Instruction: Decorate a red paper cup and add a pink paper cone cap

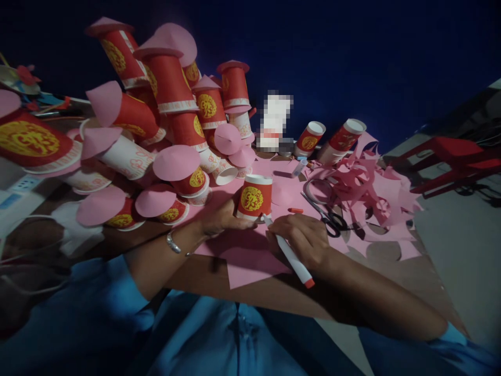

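Observation:
My left hand [224,218] grips a red paper cup [261,194] with a yellow emblem, its white rim turned down toward the table. In my right hand [299,235] is a white marker pen [293,260] with an orange-red end. The pen's tip touches the cup or lies very close to its lower edge. A small red cap [295,210] rests on the pink paper [254,266] just beyond my right hand. To the right of that hand are black-handled scissors [332,222].
Many cups with pink paper cones [168,83] are stacked at the left. Pink paper scraps [371,193] heap up at the right, near a glue bottle [299,167] and two standing cup stacks [342,141]. A red stool [450,156] stands beyond the table's right edge.

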Demonstrator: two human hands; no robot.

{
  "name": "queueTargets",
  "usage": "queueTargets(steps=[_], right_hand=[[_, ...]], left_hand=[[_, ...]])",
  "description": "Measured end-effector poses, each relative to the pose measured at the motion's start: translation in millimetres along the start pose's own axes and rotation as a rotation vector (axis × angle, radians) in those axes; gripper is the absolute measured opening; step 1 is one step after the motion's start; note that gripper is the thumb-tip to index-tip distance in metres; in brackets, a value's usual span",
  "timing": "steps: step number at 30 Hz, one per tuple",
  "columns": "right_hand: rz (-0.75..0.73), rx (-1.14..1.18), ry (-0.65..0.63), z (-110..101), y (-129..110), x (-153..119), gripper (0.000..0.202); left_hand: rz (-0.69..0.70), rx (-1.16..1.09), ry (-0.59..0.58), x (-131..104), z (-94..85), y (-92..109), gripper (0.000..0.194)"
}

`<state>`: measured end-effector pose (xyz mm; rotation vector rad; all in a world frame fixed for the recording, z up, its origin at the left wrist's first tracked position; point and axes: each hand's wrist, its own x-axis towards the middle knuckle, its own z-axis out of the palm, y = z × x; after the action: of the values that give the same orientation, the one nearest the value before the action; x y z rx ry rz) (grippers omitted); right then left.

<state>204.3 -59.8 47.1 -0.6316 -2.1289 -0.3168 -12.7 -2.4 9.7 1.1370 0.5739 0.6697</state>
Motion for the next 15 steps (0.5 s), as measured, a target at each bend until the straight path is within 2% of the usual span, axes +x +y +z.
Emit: queueTargets(steps=[8,15], right_hand=[[0.041,-0.031,0.014,2.0,-0.9,-2.2,0.013],[0.041,-0.025,0.025,3.4,-1.3,-4.9,0.017]], left_hand=[[-0.021,-0.044,0.014,-0.6,0.9,1.3,0.084],[0.03,-0.022,0.001,0.1,0.5,1.7,0.074]])
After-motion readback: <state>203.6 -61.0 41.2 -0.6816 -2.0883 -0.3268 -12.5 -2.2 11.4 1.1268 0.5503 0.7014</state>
